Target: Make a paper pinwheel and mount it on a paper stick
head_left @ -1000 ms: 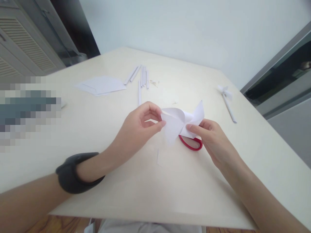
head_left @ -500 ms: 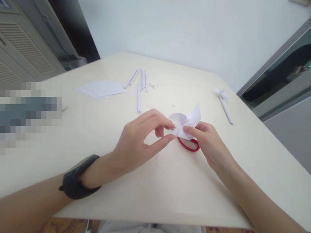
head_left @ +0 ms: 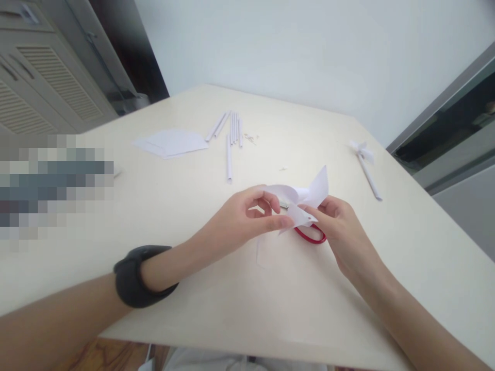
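Paper pinwheel (head_left: 305, 198), one, white, half folded, held above the middle of the table (head_left: 216, 288) between both hands. Curled flaps meet near its centre; one pointed flap sticks up to the right.

Left hand (head_left: 242, 221): thumb and forefinger pinched shut on a flap at the pinwheel's left side, other fingers loosely curled. Black band (head_left: 135, 275) on that wrist.

Right hand (head_left: 342, 232): fingertips closed on the pinwheel's lower right part, thumb on top of the paper. Palm faces down, just over the table.

Scissors (head_left: 311, 236): one pair, only a red handle loop shows, lying on the table directly under the pinwheel and the right hand's fingers. Blades hidden by hands and paper.

Flat paper scrap (head_left: 266, 252): one, pale, on the table just below the left hand's fingertips.

Rolled paper sticks (head_left: 231, 129): about seven, thin white tubes, lying near the far edge; six or so bunched side by side, one longer stick (head_left: 229, 162) lying apart, closer to the hands. Exact count in the bunch hard to tell.

Paper sheets (head_left: 172, 141): small stack of flat white squares, left of the sticks; number cannot be told.

Finished pinwheel on a stick (head_left: 365, 159): one, lying near the right edge, well apart from the hands.

Tiny specks (head_left: 250, 137) beside the sticks, too small to identify.
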